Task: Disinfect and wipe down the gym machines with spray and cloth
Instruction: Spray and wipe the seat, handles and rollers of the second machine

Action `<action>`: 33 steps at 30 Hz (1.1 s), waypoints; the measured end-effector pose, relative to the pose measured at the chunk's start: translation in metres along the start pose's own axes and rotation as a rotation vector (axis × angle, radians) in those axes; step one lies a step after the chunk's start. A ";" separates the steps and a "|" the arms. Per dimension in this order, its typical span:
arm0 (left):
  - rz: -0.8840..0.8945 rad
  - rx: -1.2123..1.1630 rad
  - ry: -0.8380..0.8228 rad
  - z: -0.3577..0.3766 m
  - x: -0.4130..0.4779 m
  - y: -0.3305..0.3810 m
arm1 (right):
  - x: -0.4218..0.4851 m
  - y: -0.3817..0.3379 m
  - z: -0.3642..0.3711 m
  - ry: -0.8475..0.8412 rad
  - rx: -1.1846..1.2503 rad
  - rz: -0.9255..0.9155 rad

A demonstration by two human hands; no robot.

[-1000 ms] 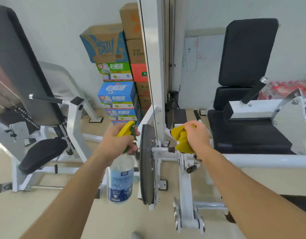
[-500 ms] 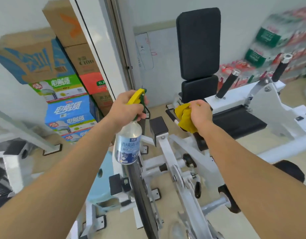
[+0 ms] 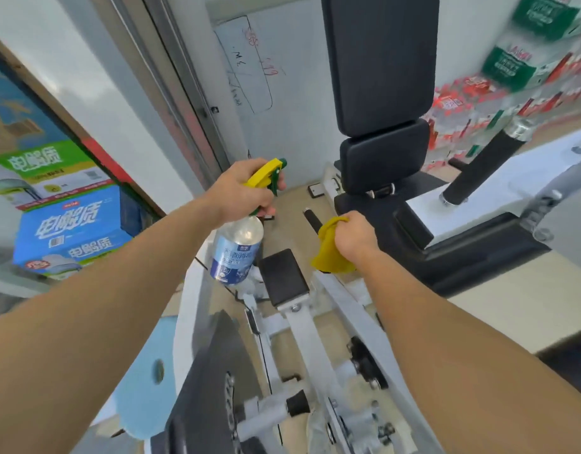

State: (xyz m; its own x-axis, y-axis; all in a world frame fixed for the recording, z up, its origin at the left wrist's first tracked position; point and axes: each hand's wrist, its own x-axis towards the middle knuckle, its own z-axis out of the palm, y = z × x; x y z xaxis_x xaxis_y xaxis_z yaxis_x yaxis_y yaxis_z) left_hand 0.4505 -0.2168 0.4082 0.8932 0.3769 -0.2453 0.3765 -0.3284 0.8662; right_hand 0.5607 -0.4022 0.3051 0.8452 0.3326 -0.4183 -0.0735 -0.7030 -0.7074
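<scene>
Glossy white frame (image 3: 310, 335), crumpled cloth (image 3: 328, 253)

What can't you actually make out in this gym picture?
Head view only:
- Handle under the yellow cloth: covered by cloth and right hand.
- Spray bottle label: too blurred to read.
- Stacked drink packs: motion-blurred, cut off by the right edge.
- Weight plate: cut off at the bottom.

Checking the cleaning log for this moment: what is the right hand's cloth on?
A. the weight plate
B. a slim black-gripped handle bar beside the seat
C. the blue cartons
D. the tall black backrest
B: the right hand closes the yellow cloth around the slim black handle bar; the left hand holds the spray bottle.
</scene>
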 end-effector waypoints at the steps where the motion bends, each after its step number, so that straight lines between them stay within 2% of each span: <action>1: -0.004 0.016 0.004 -0.001 0.015 -0.009 | 0.012 0.002 0.005 0.028 0.013 0.008; 7: -0.061 0.092 -0.019 0.002 0.088 -0.074 | 0.079 0.023 0.042 0.248 -0.079 -0.092; 15: -0.151 0.123 -0.152 0.039 0.163 -0.173 | 0.152 0.060 0.076 0.301 0.087 0.008; 22: -0.270 0.151 -0.300 0.087 0.200 -0.251 | 0.205 0.085 0.090 0.378 0.097 -0.026; 27: -0.319 0.177 -0.405 0.109 0.211 -0.277 | 0.225 0.107 0.092 0.415 0.117 -0.021; 33: -0.280 0.092 -0.382 0.118 0.217 -0.280 | 0.228 0.122 0.085 0.405 0.165 -0.016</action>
State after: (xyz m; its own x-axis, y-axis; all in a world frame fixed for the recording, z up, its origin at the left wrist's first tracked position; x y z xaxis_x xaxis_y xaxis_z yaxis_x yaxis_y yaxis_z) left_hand 0.5682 -0.1448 0.0613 0.7743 0.1219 -0.6210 0.6202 -0.3414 0.7063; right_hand 0.6996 -0.3590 0.0751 0.9839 0.0466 -0.1728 -0.1143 -0.5789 -0.8073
